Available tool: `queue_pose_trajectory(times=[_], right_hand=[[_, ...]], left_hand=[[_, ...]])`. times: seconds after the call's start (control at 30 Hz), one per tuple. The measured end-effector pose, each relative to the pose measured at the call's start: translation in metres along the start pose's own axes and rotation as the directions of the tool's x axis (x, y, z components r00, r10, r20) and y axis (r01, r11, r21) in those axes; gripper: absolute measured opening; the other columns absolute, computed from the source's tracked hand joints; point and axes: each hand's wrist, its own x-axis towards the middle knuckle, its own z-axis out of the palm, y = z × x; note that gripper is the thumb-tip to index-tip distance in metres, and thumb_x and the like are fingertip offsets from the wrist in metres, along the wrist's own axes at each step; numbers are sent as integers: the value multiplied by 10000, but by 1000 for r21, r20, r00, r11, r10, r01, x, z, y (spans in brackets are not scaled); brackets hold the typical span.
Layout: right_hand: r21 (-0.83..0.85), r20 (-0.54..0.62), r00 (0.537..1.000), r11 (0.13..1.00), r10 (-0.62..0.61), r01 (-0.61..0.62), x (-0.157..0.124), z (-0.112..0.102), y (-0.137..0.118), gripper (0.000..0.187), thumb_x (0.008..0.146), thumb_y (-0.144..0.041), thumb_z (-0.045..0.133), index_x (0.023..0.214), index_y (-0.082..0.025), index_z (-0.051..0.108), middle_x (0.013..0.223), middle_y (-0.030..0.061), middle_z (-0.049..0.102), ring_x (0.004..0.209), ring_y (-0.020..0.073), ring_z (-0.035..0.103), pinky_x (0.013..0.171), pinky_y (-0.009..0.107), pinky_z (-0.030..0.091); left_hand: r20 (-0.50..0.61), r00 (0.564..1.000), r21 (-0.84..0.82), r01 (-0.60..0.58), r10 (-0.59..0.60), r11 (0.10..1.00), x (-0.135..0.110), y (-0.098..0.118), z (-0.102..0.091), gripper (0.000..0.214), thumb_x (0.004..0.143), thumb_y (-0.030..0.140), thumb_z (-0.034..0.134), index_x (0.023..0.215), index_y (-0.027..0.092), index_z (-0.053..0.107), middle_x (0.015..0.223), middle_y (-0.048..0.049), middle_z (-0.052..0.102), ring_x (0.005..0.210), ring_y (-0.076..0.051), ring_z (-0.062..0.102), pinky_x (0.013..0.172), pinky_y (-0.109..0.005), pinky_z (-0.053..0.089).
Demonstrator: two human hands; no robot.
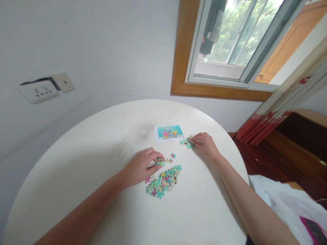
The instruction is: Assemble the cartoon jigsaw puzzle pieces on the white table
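Observation:
My left hand (pixel 143 165) rests on the table with thumb and fingers curled round a few jigsaw puzzle pieces (pixel 160 161). Just below it lies a larger heap of jigsaw pieces (pixel 163 182) in teal, pink, yellow and beige. One loose pink-and-teal piece (pixel 173 156) sits to the right of those fingers. Over a small pile of teal pieces (pixel 187 143), my right hand (pixel 204 144) has its fingertips pinched on jigsaw pieces. A picture card (pixel 169 133) with a pink and a yellow cartoon figure lies flat between and beyond both hands.
The round white table (pixel 102 136) stands against a wall with a socket (pixel 41 91). Beyond it is a wood-framed window (pixel 184 90). A curtain (pixel 270 119) hangs at the right, and white plastic-like sheeting (pixel 278 200) lies low beside the table.

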Motion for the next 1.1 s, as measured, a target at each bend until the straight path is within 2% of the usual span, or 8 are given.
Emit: queue_pose_trajectory(times=[0.23,0.43,0.57,0.67,0.73,0.87,0.97,1.1], right_hand=[[-29,15,1000,1000,-5,5,-7,-6,-6,292,848,-105,546,997,-255,747,950,56,688,886,199,566,826,324,421],[-77,5,1000,997,-31,31,-9,-6,-15,290,849,-99,533,974,-250,747,959,72,678,869,213,543,795,342,409],[119,-29,991,984,-132,134,-14,-5,-41,297,843,-86,501,990,-222,720,904,68,671,872,200,565,808,341,424],[312,38,957,913,-286,261,-21,0,-71,284,835,-103,523,1029,-213,699,919,52,676,904,186,576,851,337,426],[331,116,921,889,-372,317,-25,6,-88,308,806,-103,567,1050,-237,697,916,36,670,894,183,570,855,342,410],[219,190,937,943,-294,252,-29,16,-109,193,856,-261,613,1028,-266,700,937,40,637,917,207,527,829,368,369],[169,202,955,968,-219,186,-30,19,-116,224,840,-396,649,1002,-248,696,947,52,610,930,225,497,815,375,352],[209,222,963,972,-155,108,-29,21,-121,190,802,-346,703,952,-230,695,965,53,593,939,221,481,822,362,349]], left_hand=[[-5,1000,0,-1,1,1000,-1,0,0,216,884,313,550,1073,242,627,944,-30,592,869,-186,575,761,-268,413],[-8,1000,-53,-4,4,999,-1,-2,0,211,905,279,506,1073,232,625,920,-28,581,827,-166,570,717,-248,407],[-13,1000,-116,-3,2,993,-1,-5,-1,236,925,244,447,1089,220,616,886,-22,564,788,-153,552,699,-241,404],[-23,1000,-151,12,-15,988,-1,-8,0,239,919,227,439,1081,210,614,871,-17,549,763,-146,534,684,-237,404],[-33,999,-169,27,-33,985,-1,-10,1,236,911,230,447,1079,206,612,862,-14,534,732,-139,521,668,-235,405],[-35,998,-189,39,-47,981,0,-11,1,223,875,211,488,1058,203,615,858,-11,538,744,-141,526,670,-232,416],[-41,998,-180,29,-37,983,1,-9,2,216,856,191,505,1038,203,621,869,-16,558,779,-150,537,671,-229,416],[-49,998,-156,26,-33,987,1,-6,2,212,846,180,507,1026,192,620,846,-15,562,751,-148,532,657,-229,407]])
